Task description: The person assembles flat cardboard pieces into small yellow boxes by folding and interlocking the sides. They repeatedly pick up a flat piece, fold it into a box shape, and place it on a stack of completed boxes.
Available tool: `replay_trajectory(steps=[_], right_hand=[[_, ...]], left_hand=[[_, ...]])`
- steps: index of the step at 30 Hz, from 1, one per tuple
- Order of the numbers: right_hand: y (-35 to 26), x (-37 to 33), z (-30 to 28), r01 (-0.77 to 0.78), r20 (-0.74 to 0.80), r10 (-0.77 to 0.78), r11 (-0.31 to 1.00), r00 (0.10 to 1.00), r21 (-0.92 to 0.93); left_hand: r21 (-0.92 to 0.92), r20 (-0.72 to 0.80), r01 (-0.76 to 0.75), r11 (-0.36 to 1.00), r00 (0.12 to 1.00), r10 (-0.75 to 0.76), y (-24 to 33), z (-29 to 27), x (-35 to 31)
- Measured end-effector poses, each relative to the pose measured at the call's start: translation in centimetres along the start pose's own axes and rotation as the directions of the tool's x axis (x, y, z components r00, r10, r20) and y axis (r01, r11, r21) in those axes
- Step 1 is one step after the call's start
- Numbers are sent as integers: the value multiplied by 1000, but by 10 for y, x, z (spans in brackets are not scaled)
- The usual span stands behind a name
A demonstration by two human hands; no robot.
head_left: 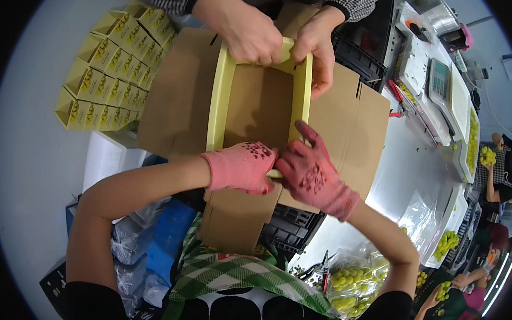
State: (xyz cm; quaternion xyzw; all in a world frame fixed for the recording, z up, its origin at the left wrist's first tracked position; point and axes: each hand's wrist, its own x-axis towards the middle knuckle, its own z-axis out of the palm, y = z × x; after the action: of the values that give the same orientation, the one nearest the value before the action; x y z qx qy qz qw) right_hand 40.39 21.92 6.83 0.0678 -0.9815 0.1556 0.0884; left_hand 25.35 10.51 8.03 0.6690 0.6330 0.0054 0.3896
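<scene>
A yellow cardboard box (216, 106) with raised walls and a brown inside lies over a large brown carton (173, 97) with spread flaps. Both my hands wear pink gloves and meet at the box's near end wall. My left hand (240, 167) is closed on that wall. Beside it, my right hand (317, 177) grips the near right corner, one finger raised along the side. Across from me, another person's bare hands (253, 36) hold the far end. My gloves hide most of the near wall.
Folded yellow boxes (107, 81) are stacked at left. Black crates (292, 223) sit under the carton. On the metal table (394, 169) at right are a scale (440, 81), bagged green grapes (353, 286) and pruning shears (316, 268). Other people (491, 263) handle grapes farther right.
</scene>
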Motion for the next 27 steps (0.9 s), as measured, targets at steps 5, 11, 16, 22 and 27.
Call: replay_trajectory(steps=[5,11,16,22,27], right_hand=[[-11,-19,33,-149,-363,198,976,910,159],[-19,-29,71,-590,-445,758,652,478,477],[2,-32,78,-515,-158,609,760,777,396],[4,-21,72,-572,-18,679,632,734,523],[13,-22,72,-519,-9,632,645,775,561]], left_hand=[[-376,441,34,926,885,147,-21,-8,26],[-344,530,24,939,830,173,-38,-2,49],[-314,585,-24,949,782,214,-38,-7,61],[-291,614,-56,955,754,231,-29,-16,70],[-410,405,-40,911,887,221,-25,-23,58]])
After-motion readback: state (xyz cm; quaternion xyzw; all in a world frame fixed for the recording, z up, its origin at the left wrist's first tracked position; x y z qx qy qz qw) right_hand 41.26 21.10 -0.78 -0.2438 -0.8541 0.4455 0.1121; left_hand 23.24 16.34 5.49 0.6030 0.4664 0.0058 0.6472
